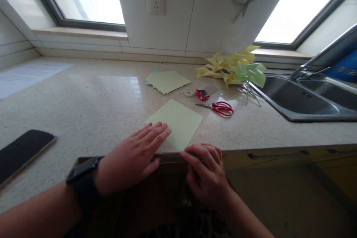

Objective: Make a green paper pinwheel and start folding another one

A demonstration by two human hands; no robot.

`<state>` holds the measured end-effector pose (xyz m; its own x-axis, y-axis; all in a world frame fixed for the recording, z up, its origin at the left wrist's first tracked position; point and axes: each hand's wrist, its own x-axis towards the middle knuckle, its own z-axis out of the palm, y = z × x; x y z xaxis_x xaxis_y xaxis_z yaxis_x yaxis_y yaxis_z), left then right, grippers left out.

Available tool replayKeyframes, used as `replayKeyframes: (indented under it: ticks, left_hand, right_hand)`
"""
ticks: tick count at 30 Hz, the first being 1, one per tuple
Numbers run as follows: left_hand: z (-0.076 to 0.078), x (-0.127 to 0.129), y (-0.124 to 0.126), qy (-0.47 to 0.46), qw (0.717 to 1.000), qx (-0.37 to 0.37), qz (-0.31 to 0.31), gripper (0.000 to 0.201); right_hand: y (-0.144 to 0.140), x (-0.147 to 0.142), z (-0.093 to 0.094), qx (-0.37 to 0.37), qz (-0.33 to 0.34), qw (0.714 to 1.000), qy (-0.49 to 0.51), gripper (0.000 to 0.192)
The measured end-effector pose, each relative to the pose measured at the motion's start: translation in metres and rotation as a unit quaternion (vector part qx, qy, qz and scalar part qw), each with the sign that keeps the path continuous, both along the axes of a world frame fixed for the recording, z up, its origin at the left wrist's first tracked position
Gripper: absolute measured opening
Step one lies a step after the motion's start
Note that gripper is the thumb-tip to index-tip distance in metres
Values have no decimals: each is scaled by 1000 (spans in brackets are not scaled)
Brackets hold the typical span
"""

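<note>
A pale green square sheet of paper (182, 121) lies flat with one corner pointing at the counter's front edge. My left hand (139, 148) rests on its left side, fingers stretched out and flat. At the near corner, my right hand (206, 171) has its fingers curled and closed, the fingertips on the paper's tip; the thumb is mostly hidden below. Red-handled scissors (221, 108) lie to the right of the sheet. Behind them are a small red box (202, 94) and a small roll of clear tape (189, 93). A stack of coloured paper squares (169, 81) sits beyond the sheet.
Several yellow and green paper pinwheels (231, 68) lie at the back right, beside a steel sink (301, 108) with a faucet (304, 68). On the left are a phone (25, 152) and a printed page (30, 74). The counter's front edge (264, 148) runs just under my hands.
</note>
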<state>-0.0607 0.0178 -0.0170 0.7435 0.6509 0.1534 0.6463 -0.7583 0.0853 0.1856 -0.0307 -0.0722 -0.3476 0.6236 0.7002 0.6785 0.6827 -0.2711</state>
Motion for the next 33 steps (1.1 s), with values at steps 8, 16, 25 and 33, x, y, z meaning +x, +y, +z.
replayKeyframes:
  ticks: [8,16,25,33]
  left_hand:
    - [0,0,1,-2,1000,0,-5,69]
    - [0,0,0,9,1000,6,-3,68]
    - [2,1,-1,9,1000,4,-6,68]
    - [3,1,-2,-14,1000,-7,-13,66]
  right_hand:
    - [-4,-3,12,-59,-20,998,-20,38]
    - [-3,-1,13,-56,-11,998,-32,40]
    - [1,0,9,1,-19,1000,-12,41]
    - [5,-5,8,38,-22,999,21,19]
